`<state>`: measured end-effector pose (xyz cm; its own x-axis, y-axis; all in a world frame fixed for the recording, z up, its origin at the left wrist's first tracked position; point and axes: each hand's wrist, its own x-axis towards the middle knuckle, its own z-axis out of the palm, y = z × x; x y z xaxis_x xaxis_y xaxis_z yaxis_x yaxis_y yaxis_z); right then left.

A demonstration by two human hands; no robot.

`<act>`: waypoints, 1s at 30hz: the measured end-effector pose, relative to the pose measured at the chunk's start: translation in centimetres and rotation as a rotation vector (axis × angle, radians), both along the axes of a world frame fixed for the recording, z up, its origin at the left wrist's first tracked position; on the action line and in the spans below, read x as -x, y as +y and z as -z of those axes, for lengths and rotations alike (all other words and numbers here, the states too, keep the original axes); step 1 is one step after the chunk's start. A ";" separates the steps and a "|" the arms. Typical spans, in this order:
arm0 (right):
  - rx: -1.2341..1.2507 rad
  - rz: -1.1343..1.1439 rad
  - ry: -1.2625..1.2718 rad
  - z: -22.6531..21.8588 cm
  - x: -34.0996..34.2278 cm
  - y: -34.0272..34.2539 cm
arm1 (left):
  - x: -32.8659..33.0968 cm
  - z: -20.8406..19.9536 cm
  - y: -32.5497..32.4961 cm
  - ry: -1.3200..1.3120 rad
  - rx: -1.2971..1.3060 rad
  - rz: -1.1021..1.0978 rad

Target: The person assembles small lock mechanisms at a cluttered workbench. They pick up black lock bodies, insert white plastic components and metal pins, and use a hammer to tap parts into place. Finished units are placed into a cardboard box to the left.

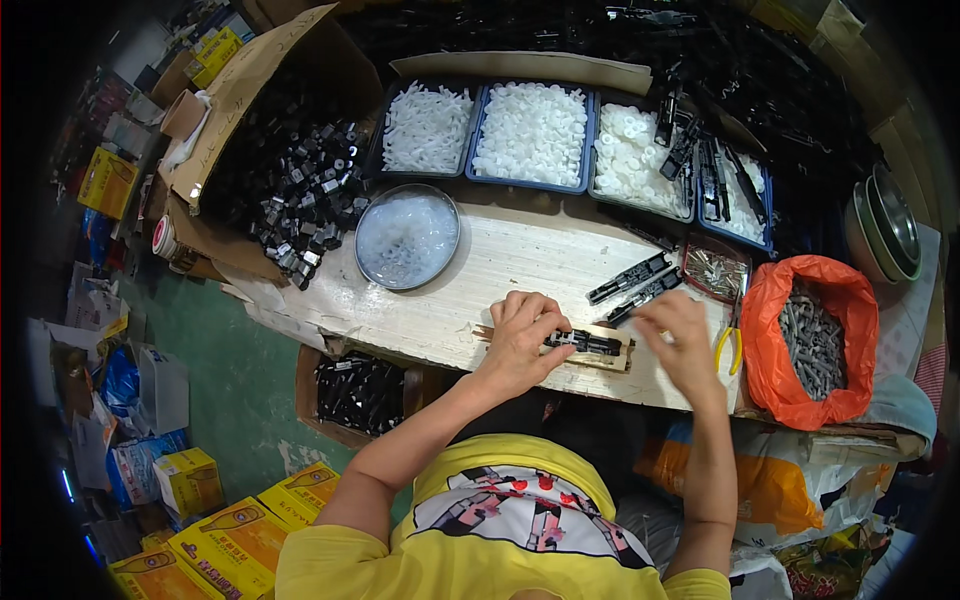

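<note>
A long black plastic part (592,343) lies in a wooden holding block (616,357) near the table's front edge. Over its left end my left hand (522,345) is closed, fingers curled and the thumb pressed against the part. To the right of the block, my right hand (682,345) hangs above the table with fingertips pinched together; anything between them is too small or blurred to make out. Behind the block rest two similar black assemblies, a farther one (628,279) and a nearer one (645,295).
Trays of white plastic pieces (530,135) line the back, beside a metal bowl (408,238) of translucent bits. A carton of dark metal parts (310,200) stands left. Yellow-handled pliers (731,345), a dish of pins (716,268) and a red bag of screws (812,340) sit right.
</note>
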<state>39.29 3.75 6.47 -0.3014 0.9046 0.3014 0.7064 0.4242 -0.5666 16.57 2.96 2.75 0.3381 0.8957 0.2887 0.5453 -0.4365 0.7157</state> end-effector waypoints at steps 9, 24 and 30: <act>-0.113 0.754 -0.370 -0.8 -19.4 -4.0 | 0.0 0.4 0.4 0.051 -0.039 0.052; 0.318 1.067 -0.618 1.3 -25.1 -6.0 | 8.5 -2.2 13.6 0.236 -0.381 -0.446; 0.408 1.043 -0.573 -0.6 -22.4 -5.2 | 13.6 -1.1 21.3 0.536 -0.201 -0.591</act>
